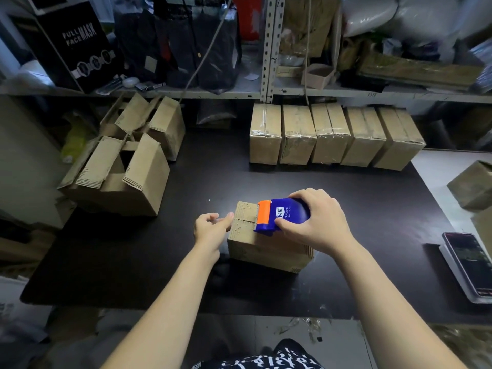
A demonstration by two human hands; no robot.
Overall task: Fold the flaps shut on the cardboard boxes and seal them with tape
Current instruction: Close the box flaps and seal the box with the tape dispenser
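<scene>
A person's right hand (316,222) clasps a blue plastic tape dispenser with an orange front (282,215) and holds it flat on top of a small brown cardboard box (269,249). The box sits with its flaps folded down near the middle of a dark matt bench (359,275). The grip is clenched round the dispenser's body, fingers over the far side and thumb on the near side, and the orange end points left along the seam between the two top flaps. The left hand (210,229) meets the box at its left end, thumb pressed against the top edge where the seam runs out; its grip is released, the other fingers loosely curled round nothing. Whether tape already lies on the seam cannot be told. At the back of the bench, beneath a grey metal shelf (186,93), a row of five closed cardboard boxes wrapped in clear tape (335,137) stands side by side, each touching the next. To the left, well apart from the box in hand, a larger cardboard box with open flaps (117,182) rests on the bench, with a second open-flapped cardboard box (162,123) just behind it. At the right edge a dark smartphone (463,262) lies on a flat white device (450,267), and another plain cardboard box (471,186) shows partly in frame beyond it. On the shelf, a black carton printed "FULL FACE MASK" (72,41) leans to the left.
</scene>
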